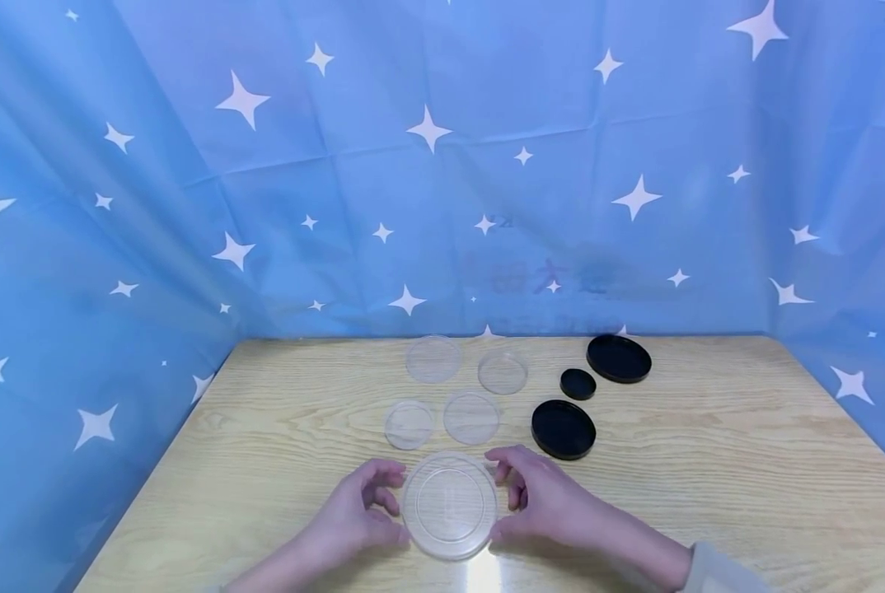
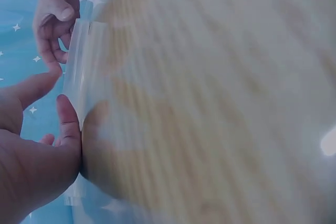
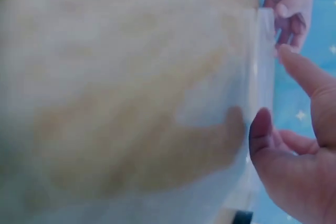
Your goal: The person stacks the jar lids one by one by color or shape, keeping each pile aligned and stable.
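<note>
A large clear round plastic lid (image 1: 450,504), with a raised rim and an inner ring, lies near the front of the wooden table. My left hand (image 1: 364,506) curves along its left side, thumb tip right at the rim and index fingertip just beside it. Mirroring that, my right hand (image 1: 535,498) flanks the right side, its thumb and index fingertips close to the rim. In the left wrist view the lid (image 2: 77,64) is seen edge-on, with my thumb in front of its side wall. The right wrist view has the lid's wall (image 3: 266,61) beside my fingertips.
Beyond the hands are several smaller clear round dishes, including a front one (image 1: 472,417) and a back one (image 1: 503,372). To their right lie three black round dishes: a near one (image 1: 564,429), a small one (image 1: 578,384) and a far one (image 1: 619,358). A blue star-patterned curtain (image 1: 368,181) surrounds the table (image 1: 709,445).
</note>
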Demonstrator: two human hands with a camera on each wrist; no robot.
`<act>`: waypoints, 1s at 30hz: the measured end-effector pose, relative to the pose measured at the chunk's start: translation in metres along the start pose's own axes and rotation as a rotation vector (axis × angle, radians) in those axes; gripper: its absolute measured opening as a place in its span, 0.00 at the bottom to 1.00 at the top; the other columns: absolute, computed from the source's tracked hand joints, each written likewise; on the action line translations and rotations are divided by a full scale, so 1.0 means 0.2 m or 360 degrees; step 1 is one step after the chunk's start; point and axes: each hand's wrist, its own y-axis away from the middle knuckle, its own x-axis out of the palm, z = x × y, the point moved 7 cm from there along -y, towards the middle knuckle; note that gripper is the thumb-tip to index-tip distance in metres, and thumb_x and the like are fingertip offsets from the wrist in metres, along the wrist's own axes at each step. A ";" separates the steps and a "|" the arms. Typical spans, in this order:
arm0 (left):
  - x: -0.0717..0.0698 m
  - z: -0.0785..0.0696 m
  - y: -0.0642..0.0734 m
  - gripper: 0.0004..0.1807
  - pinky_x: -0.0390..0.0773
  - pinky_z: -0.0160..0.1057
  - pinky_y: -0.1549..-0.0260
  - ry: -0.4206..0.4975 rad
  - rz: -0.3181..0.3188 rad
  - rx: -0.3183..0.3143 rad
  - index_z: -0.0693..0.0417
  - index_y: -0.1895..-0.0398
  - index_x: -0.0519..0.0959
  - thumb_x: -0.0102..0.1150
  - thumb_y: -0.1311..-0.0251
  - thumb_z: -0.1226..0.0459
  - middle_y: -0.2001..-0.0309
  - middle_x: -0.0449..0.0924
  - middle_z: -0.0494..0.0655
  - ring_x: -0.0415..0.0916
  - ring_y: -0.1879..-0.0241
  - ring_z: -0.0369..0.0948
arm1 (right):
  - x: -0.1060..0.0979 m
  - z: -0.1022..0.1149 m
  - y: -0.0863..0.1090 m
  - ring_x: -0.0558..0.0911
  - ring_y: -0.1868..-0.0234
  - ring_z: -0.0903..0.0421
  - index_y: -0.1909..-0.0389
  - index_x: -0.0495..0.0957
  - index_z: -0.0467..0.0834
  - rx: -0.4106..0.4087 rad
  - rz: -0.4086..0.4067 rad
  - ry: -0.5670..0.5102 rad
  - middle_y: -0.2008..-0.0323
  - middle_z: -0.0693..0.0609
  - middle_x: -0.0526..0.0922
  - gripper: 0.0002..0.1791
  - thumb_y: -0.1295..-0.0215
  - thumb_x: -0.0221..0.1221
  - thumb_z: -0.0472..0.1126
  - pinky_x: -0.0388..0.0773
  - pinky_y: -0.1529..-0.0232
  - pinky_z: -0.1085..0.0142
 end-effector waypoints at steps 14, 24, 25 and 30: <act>-0.17 -0.20 -0.22 0.40 0.84 0.37 0.61 0.0036 -0.0192 0.0156 0.69 0.35 0.68 0.76 0.53 0.76 0.37 0.64 0.66 0.74 0.53 0.49 | -0.29 0.05 -0.38 0.78 0.57 0.50 0.26 0.64 0.39 0.0010 -0.0105 -0.0148 0.45 0.40 0.74 0.45 0.42 0.75 0.40 0.78 0.54 0.60; -0.32 -0.31 -0.46 0.38 0.81 0.37 0.59 -0.0099 -0.0376 0.0271 0.58 0.34 0.71 0.77 0.50 0.72 0.36 0.69 0.53 0.70 0.45 0.55 | -0.33 0.00 -0.64 0.77 0.48 0.39 0.25 0.65 0.41 -0.0030 -0.0198 -0.0175 0.44 0.44 0.75 0.45 0.42 0.76 0.41 0.77 0.49 0.56; -0.34 -0.31 -0.48 0.38 0.81 0.38 0.59 -0.0108 -0.0391 0.0268 0.57 0.34 0.71 0.77 0.50 0.72 0.36 0.69 0.52 0.70 0.45 0.55 | -0.33 -0.01 -0.65 0.76 0.47 0.38 0.25 0.65 0.41 -0.0017 -0.0211 -0.0165 0.44 0.44 0.75 0.46 0.43 0.76 0.41 0.77 0.49 0.55; -0.41 -0.26 -0.59 0.38 0.79 0.38 0.62 -0.0131 -0.0458 0.0201 0.55 0.33 0.71 0.77 0.49 0.71 0.34 0.68 0.52 0.68 0.42 0.56 | -0.32 -0.05 -0.71 0.75 0.45 0.39 0.26 0.66 0.42 0.0042 -0.0283 -0.0095 0.42 0.41 0.74 0.47 0.45 0.77 0.42 0.77 0.47 0.54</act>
